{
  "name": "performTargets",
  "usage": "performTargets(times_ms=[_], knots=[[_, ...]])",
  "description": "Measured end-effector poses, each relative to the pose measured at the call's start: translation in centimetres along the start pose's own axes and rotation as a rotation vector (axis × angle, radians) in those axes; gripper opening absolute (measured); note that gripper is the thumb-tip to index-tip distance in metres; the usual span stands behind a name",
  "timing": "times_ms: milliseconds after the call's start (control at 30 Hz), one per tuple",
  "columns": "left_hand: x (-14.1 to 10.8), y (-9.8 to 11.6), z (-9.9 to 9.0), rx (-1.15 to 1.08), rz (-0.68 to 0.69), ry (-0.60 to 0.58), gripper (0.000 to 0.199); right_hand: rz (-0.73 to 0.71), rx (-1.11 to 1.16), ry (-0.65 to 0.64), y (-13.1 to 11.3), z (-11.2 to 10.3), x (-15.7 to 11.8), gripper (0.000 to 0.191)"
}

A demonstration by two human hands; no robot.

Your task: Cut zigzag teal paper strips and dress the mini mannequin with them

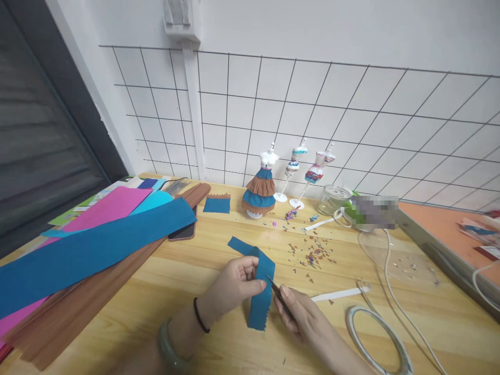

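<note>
A blue paper strip (260, 307) with a zigzag-cut lower right edge hangs bent above the wooden table. My left hand (240, 284) is closed on its left side, the thumb lying over the front of the strip. In my right hand (297, 312) is a slim dark pointed tool (279, 298), gripped between thumb and fingers, with its tip at the strip's right edge. Behind the hands stands a small mannequin in a tiered blue and brown dress (260, 191). A short blue and brown piece (217, 204) lies to its left.
Blue (97, 250), pink and brown sheets are piled at the left, over a dark phone (183, 230). Two more mannequins, a glass jar (335, 199) and scattered scraps lie behind and right. A tape roll (378, 341) and white cable (390, 284) are at right.
</note>
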State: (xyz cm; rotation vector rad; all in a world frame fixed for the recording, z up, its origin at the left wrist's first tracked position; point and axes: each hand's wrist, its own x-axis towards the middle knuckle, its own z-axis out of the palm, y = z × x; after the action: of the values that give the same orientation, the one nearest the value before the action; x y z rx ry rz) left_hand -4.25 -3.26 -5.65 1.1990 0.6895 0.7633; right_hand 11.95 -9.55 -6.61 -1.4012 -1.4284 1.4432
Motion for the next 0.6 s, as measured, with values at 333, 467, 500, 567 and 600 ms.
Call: performTargets(times_ms=[333, 467, 500, 567, 600], knots=[[0.07, -0.14, -0.07, -0.003, 0.011, -0.013, 0.019, -0.032, -0.041, -0.004, -0.22, 0.03, -0.08, 0.043], [0.05, -0.2, -0.14, 0.017, 0.007, -0.003, 0.02, -0.024, -0.045, -0.003, -0.35, -0.01, -0.11, 0.043], [0.04, -0.2, -0.15, 0.015, 0.007, -0.004, 0.021, -0.02, -0.037, -0.006, -0.36, -0.02, -0.11, 0.043], [0.03, -0.2, -0.18, 0.014, 0.009, -0.008, 0.021, -0.017, -0.03, -0.01, -0.39, -0.04, -0.11, 0.043], [0.03, -0.2, -0.2, 0.015, 0.009, -0.008, 0.021, -0.017, -0.029, -0.011, -0.42, -0.06, -0.11, 0.043]])
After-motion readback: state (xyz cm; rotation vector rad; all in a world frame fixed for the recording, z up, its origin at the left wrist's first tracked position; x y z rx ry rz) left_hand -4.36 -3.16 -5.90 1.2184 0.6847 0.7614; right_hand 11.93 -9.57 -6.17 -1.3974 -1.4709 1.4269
